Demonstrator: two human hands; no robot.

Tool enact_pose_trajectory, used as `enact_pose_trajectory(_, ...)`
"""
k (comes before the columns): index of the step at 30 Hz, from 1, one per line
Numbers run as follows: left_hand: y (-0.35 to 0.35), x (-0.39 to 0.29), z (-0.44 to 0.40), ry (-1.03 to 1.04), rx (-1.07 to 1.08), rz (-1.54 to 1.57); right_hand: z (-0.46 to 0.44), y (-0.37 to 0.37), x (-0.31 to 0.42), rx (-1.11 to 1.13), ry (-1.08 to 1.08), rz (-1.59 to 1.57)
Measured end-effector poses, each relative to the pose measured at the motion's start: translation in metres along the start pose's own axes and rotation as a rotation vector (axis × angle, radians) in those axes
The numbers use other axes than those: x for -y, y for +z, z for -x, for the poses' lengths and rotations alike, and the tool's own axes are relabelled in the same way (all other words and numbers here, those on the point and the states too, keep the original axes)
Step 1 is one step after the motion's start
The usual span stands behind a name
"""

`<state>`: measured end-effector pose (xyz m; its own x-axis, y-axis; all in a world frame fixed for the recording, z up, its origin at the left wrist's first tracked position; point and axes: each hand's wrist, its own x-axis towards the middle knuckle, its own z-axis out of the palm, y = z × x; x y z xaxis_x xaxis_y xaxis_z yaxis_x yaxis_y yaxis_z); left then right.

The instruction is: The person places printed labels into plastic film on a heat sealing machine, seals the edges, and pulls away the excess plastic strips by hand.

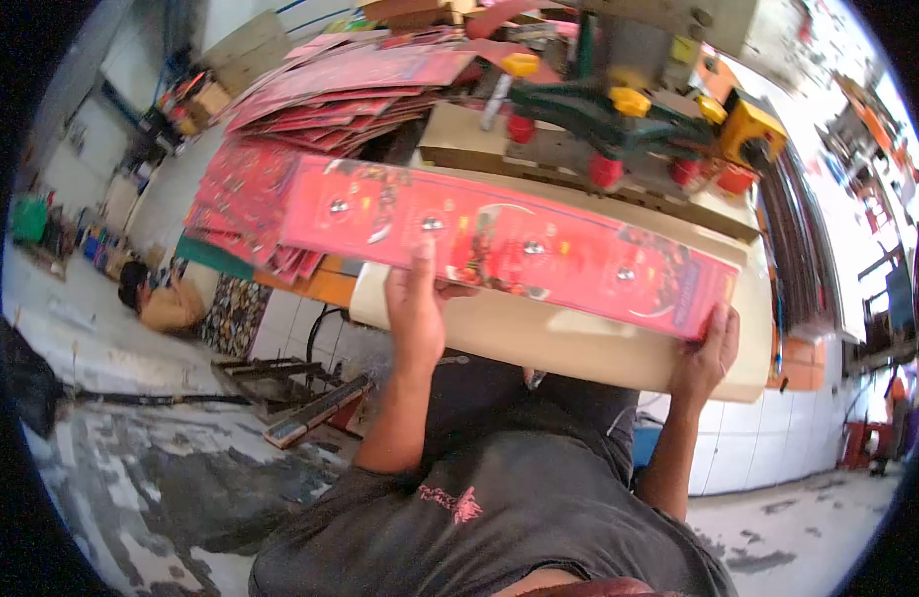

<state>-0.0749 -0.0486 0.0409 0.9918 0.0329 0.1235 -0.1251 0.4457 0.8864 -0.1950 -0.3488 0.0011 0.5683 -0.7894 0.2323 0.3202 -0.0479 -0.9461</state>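
A long pink printed sheet [579, 254] with a row of shiny round spots is held up at a slant over a cream-coloured machine bed [539, 333]. My left hand [417, 298] grips its lower edge left of the middle, thumb on the face and the other fingers mostly hidden beneath. At the lower right corner, my right hand [710, 348] pinches the sheet between thumb and fingers. Behind the sheet's left end lies a fanned pile of similar printed sheets [243, 194]. The sheet's underside is hidden.
A machine head with green arms [599, 114], yellow knobs and red feet stands beyond the sheet. A yellow switch box [753, 134] is at its right. More pink sheets [350, 85] are heaped at the back left. Another person [166, 298] is low at far left.
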Motion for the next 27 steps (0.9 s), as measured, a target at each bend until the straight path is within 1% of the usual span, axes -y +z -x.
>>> enact_pose_trajectory(3, -0.004, 0.000, -0.005, -0.002, 0.001, -0.013, 0.001, 0.000, 0.000, -0.034, 0.003, 0.081)
enact_pose_trajectory(5, -0.010, 0.001, -0.009, -0.011, 0.014, 0.003, 0.003, 0.004, 0.000, 0.007, 0.039, -0.165)
enact_pose_trajectory(7, -0.015, 0.003, -0.012, -0.002, 0.045, 0.030, 0.000, 0.002, -0.008, -0.016, 0.009, -0.158)
enact_pose_trajectory(9, -0.016, 0.005, -0.011, 0.007, 0.067, 0.061, 0.001, 0.001, -0.008, 0.010, -0.001, -0.164)
enact_pose_trajectory(10, -0.015, 0.005, -0.010, 0.013, 0.056, 0.072, 0.002, 0.000, -0.006, 0.030, 0.032, -0.201)
enact_pose_trajectory(13, -0.011, 0.002, -0.008, 0.002, 0.046, 0.089, 0.003, -0.001, -0.001, 0.045, 0.068, -0.165)
enact_pose_trajectory(19, -0.024, 0.014, -0.013, -0.018, 0.045, 0.171, 0.004, 0.000, 0.001, 0.015, 0.032, -0.103)
enact_pose_trajectory(25, -0.027, 0.018, -0.015, -0.049, 0.013, 0.154, 0.003, -0.002, -0.001, 0.069, 0.077, -0.201)
enact_pose_trajectory(27, -0.026, 0.022, -0.014, -0.049, 0.016, 0.149, 0.003, 0.002, 0.002, 0.021, 0.011, -0.121)
